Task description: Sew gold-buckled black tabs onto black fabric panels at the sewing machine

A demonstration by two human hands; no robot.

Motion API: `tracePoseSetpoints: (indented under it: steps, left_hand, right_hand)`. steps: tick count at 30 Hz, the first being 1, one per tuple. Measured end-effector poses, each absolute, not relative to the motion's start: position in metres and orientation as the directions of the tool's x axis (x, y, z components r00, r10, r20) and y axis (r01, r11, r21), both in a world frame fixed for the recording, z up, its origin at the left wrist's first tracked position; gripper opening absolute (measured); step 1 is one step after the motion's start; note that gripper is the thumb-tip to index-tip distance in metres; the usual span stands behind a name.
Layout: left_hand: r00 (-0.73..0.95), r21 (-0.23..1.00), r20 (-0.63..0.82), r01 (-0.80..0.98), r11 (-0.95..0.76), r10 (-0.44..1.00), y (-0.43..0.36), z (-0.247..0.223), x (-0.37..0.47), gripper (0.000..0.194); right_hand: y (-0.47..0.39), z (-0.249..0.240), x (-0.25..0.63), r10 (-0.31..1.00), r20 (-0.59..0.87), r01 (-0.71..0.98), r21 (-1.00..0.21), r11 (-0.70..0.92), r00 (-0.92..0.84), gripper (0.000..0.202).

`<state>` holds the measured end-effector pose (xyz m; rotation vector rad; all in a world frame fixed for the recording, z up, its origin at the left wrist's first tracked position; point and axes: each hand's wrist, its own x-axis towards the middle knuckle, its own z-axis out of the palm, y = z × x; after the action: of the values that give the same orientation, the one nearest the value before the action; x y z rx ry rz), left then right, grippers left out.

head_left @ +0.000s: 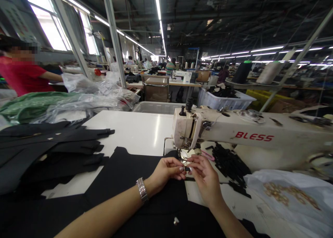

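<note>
Just in front of the sewing machine's (223,130) needle area, my left hand (169,169) and my right hand (204,175) meet. Both are closed in a pinch on a small black fabric strip (187,169) with a bit of gold-coloured metal at its left end. The fingers hide most of the strip. Under my left forearm, a large black fabric panel (125,172) spreads over the white table (135,127). A pile of short black strips (230,163) lies right of my right hand. Beyond it, gold-coloured metal rings (288,194) rest on a white plastic bag (260,182).
Stacked black fabric pieces (59,147) cover the table's left side. Behind them lie clear plastic bags (96,88) and green material (33,104). A white crate (226,101) holds dark pieces. Thread cones (241,72) stand at right. A person in red (23,71) works at far left.
</note>
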<state>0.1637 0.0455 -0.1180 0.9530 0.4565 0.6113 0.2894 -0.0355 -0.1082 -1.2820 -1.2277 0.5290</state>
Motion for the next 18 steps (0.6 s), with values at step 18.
tracePoseSetpoints:
  steps: [18]
  left_hand:
    - [0.636,0.949,0.129,-0.303,0.092,0.761,0.037,-0.110,0.159,0.025]
  right_hand:
    - [-0.036,-0.104,0.295,0.867,0.253,0.259,-0.954,0.150,0.430,0.014]
